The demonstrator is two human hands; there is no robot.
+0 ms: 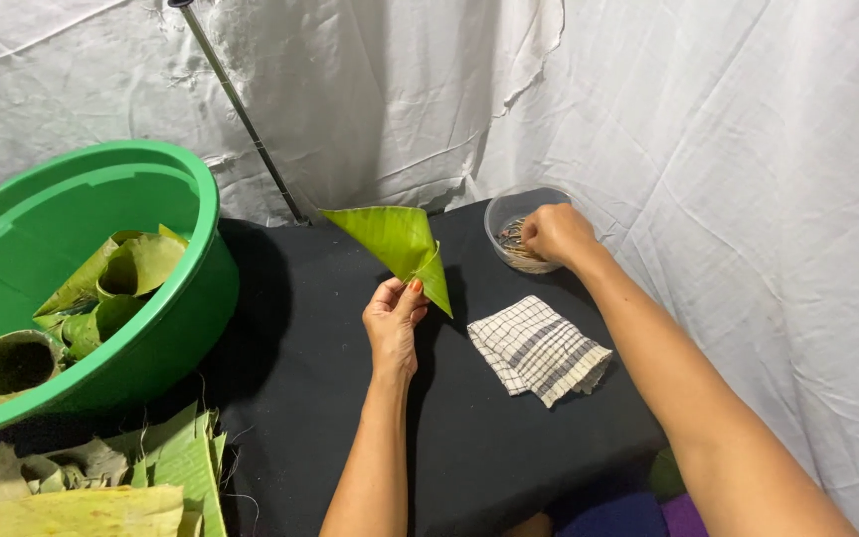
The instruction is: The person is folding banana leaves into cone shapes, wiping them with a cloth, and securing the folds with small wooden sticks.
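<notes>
Holding the folded banana leaf cone [402,247] steady matters most, I judge: the left hand [393,323], at frame centre, should keep its fingers [412,294] pinched shut on the cone's lower edge, so the leaf rises above them. Right of it, the right hand [555,235] dips curled fingers into the clear bowl [509,213]; whether they grip anything is hidden.

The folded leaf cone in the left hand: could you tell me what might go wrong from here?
The left hand pinches the leaf cone only at its lower edge, so the fold may spring open. The right hand reaches into the small clear bowl near the table's back edge and could tip it. The forearm passes over the checked cloth and might drag it.
</notes>
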